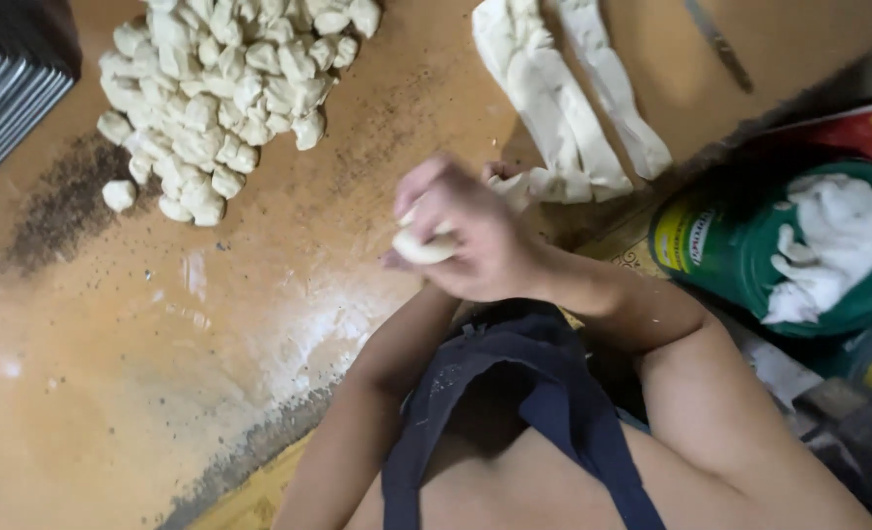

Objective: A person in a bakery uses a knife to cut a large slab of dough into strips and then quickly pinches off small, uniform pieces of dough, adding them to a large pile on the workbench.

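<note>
A small lump of dough [422, 245] is gripped in the right hand [475, 240], whose fingers [426, 186] are curled tight over the top of it, pressed together rather than spread. The lump is held just above the near edge of the brown worktop [161, 373], right in front of the body. The left hand is mostly hidden under the right one — only a fingertip or two can be made out below the lump, so how its fingers are set can't really be told.

Two long strips of dough [554, 98] are laid out on the worktop just beyond the hands, side by side, the nearer one ending close to the knuckles. One big heap of cut dough pieces [220, 88] is piled at the far left — way too many to be counted exactly, dozens easily — and one stray piece [118, 194] is left lying apart at the heap's lower left edge.

One green tub [780, 255] with white dough stuck inside is seen off to the right, and one stack of metal trays [9, 98] is parked at the top left corner.
</note>
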